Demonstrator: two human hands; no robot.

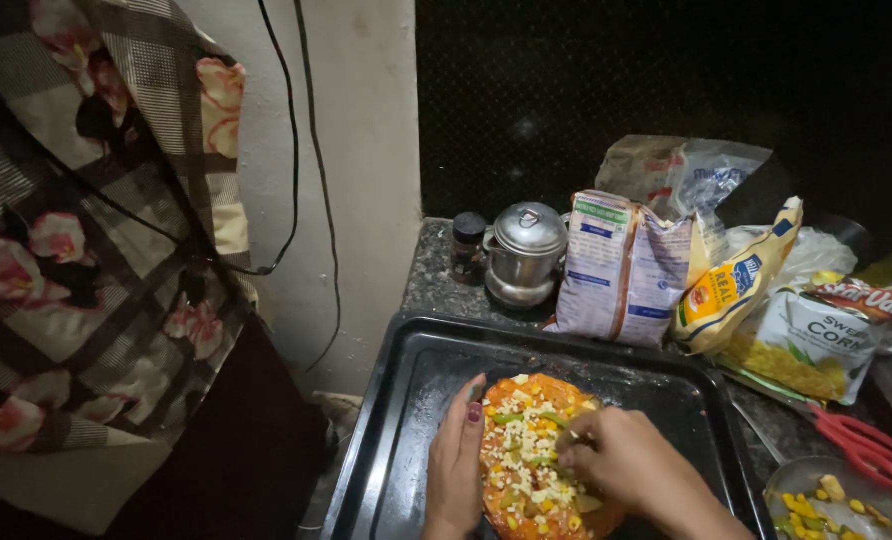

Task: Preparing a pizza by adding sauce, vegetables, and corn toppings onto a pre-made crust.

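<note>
Left hand (456, 460) lies flat against the pizza (536, 455) edge, steadying it; right hand (631, 465) pinches topping above, near the tray's (396, 420) front edge.

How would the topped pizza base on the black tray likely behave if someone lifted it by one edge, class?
The pizza base looks thin and flat, so it would probably sag rather than stay stiff. Its loose bits of corn and cheese would likely slide or spill if tilted. The left hand steadies its edge, and the right hand rests on top.
</note>
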